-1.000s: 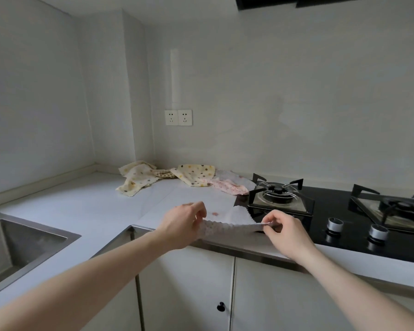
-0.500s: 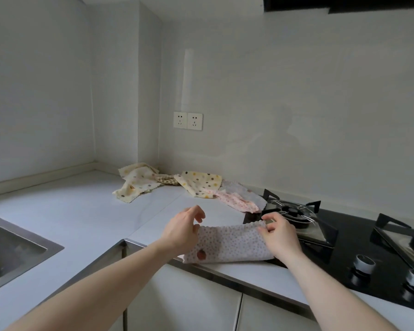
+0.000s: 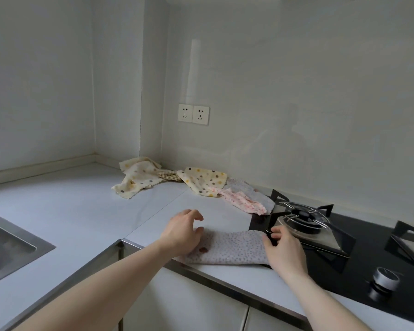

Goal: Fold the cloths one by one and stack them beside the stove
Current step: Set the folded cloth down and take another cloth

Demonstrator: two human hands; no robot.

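A grey dotted cloth (image 3: 234,249), folded into a long strip, lies flat on the white counter at its front edge, its right end against the black stove (image 3: 368,237). My left hand (image 3: 182,232) rests on the strip's left end with the fingers spread and lifted. My right hand (image 3: 282,249) covers the right end, its fingertips pinching the cloth's far corner beside the burner grate (image 3: 301,218). Unfolded cloths lie at the back by the wall: a cream dotted cloth (image 3: 136,177), a yellow dotted cloth (image 3: 203,180) and a pink cloth (image 3: 242,200).
A steel sink (image 3: 7,249) is sunk into the counter at the left. A round stove knob (image 3: 384,279) sits near the front right. A double wall socket (image 3: 193,114) is above the cloth pile. Bare counter lies between the strip and the pile.
The grey cloth, held up between both hands a second ago, now lies flat on the counter. My left hand has let go and spread its fingers. The view has shifted left.
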